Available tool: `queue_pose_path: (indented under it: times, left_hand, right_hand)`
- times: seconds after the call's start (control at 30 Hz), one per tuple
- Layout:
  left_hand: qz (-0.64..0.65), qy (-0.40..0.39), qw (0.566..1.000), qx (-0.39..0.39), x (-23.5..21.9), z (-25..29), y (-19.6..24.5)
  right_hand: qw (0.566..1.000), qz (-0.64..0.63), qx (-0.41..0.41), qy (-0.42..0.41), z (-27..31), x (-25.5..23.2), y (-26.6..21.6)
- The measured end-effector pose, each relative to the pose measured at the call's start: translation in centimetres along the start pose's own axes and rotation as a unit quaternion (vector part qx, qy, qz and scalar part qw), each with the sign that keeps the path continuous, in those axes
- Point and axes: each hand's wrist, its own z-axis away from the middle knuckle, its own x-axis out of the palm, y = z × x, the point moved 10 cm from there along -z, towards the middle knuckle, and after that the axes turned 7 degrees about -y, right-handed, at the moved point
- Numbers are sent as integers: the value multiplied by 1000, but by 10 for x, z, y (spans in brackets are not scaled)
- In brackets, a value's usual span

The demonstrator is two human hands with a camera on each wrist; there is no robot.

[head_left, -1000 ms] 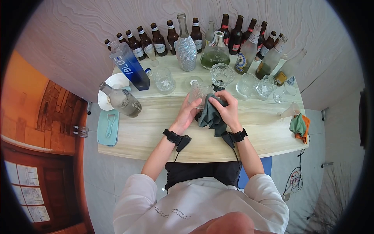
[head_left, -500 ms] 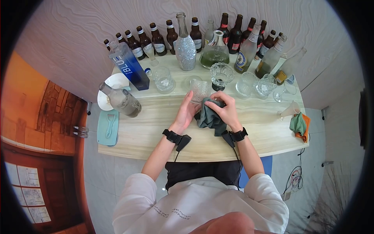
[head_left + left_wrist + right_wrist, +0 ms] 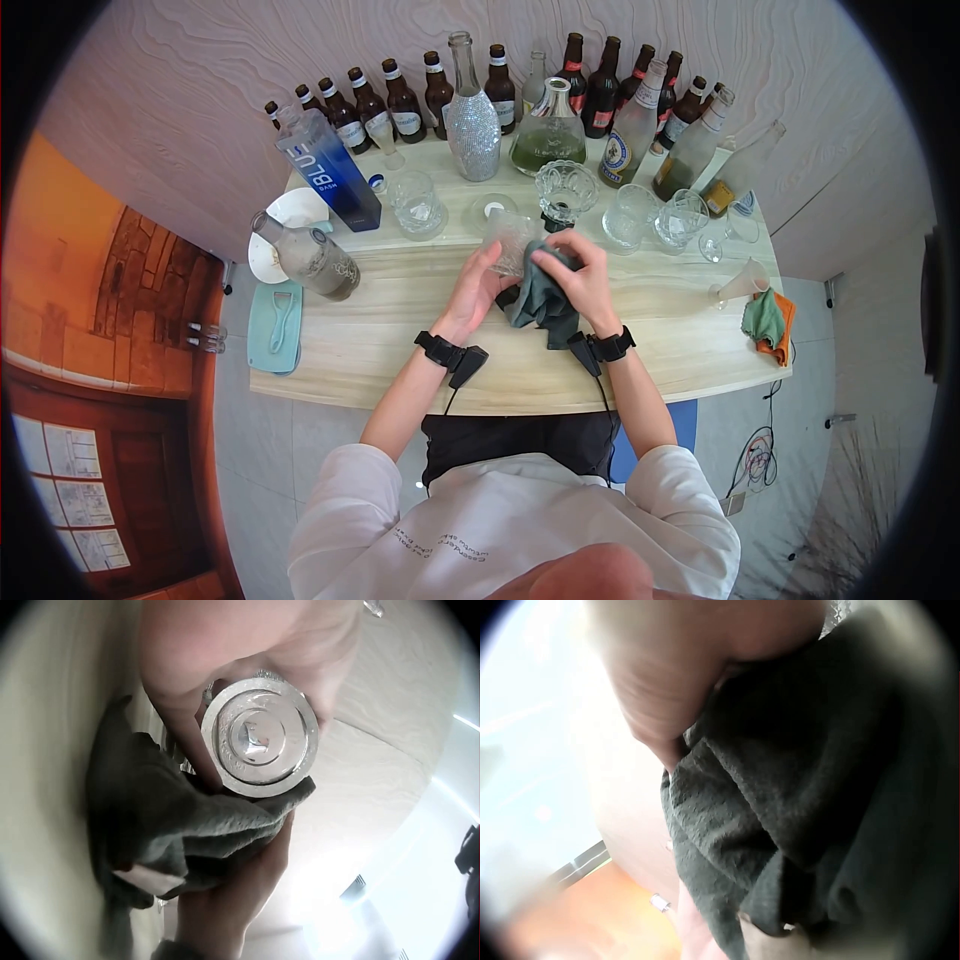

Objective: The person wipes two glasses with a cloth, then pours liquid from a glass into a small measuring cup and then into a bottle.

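Observation:
My left hand grips a clear textured glass tumbler over the middle of the table. In the left wrist view, the tumbler's round base faces the camera, with fingers curled around its side. A dark grey-green cloth is bunched in my right hand, thumb and fingers pinching it at the tumbler's right side. Its folds fill much of the right wrist view and hide most of those fingers.
Just beyond stand a scalloped glass bowl, a tumbler and a silver glittery bottle. Several brown bottles line the back. At left are a blue bottle and a peeler on a teal board; folded cloths lie at right.
The tumbler tips and turns slightly in my left hand. My right hand dips toward me with the cloth, then comes back up along the glass. Both hands keep their hold.

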Motion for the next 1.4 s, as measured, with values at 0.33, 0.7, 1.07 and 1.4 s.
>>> queue_pose_path:
  times: [0.33, 0.7, 1.07, 1.4]
  left_hand:
    - [-30, 5, 999, 9, 1, 1, -3]
    - [-33, 8, 999, 7, -4, 0, 0]
    - [8, 31, 999, -5, -7, 1, -3]
    - [-59, 3, 998, -22, 10, 3, 3]
  right_hand:
    - [999, 51, -4, 7, -1, 0, -11]
    - [999, 35, -1, -5, -2, 1, 5]
    - [999, 48, -2, -25, 0, 13, -3]
    - [990, -77, 17, 118, 1, -19, 17]
